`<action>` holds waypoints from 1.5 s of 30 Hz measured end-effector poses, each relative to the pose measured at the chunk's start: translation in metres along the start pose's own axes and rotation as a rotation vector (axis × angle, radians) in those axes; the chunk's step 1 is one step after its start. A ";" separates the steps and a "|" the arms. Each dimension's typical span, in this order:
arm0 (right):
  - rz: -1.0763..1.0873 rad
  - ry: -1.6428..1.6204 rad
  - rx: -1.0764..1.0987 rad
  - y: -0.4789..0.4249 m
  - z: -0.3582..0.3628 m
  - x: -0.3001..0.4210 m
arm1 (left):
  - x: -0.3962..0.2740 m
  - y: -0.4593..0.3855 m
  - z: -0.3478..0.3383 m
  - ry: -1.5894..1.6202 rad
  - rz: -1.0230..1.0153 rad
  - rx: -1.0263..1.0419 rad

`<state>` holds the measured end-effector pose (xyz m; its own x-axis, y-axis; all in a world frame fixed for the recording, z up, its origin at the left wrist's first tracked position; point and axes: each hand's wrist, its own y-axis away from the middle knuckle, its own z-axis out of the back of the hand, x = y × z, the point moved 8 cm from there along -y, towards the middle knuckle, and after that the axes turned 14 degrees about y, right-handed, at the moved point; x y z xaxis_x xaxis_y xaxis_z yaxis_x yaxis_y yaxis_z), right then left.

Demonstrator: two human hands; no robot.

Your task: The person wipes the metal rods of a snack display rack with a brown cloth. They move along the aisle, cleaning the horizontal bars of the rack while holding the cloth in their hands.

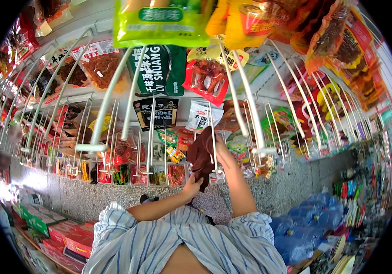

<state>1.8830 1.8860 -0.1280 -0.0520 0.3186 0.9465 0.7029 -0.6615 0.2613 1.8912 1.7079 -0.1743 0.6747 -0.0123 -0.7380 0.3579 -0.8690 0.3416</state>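
A dark maroon cloth point(202, 156) hangs between my two hands in front of the snack shelves. My left hand point(193, 186) grips its lower end, fingers closed over the fabric. Higher up, my right hand point(220, 147) is at the cloth's right side near a white wire display hook; its fingers are partly hidden, so its hold is unclear. Just above the cloth is a white and grey snack packet point(203, 115). A red and yellow packet of meat snacks point(207, 77) hangs above that one.
Long white wire hooks point(108, 99) jut towards me from the rack. A bright green packet point(161, 24) and orange packets point(254, 20) hang overhead. Clear-fronted bins point(176, 174) line the lowest shelf. Blue plastic water bottles point(305, 222) stand right on the speckled floor point(79, 198); red boxes point(72, 236) are left.
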 end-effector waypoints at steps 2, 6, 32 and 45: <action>0.054 0.181 0.062 -0.014 -0.045 0.058 | -0.008 -0.013 0.006 0.087 -0.083 -0.121; 0.127 0.213 -0.046 -0.069 -0.020 0.082 | -0.038 -0.047 -0.013 0.150 -0.163 -0.137; 0.301 1.598 -0.092 0.101 -0.055 0.139 | 0.010 0.042 -0.154 -0.048 0.217 0.521; 0.593 1.625 -0.585 -0.090 -0.031 0.152 | -0.075 -0.015 -0.152 0.414 -0.032 0.042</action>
<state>1.7900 1.9733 -0.0016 -0.7267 -0.6843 0.0595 0.5915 -0.6675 -0.4523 1.9337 1.7967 -0.0355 0.8693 0.2078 -0.4484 0.3622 -0.8852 0.2919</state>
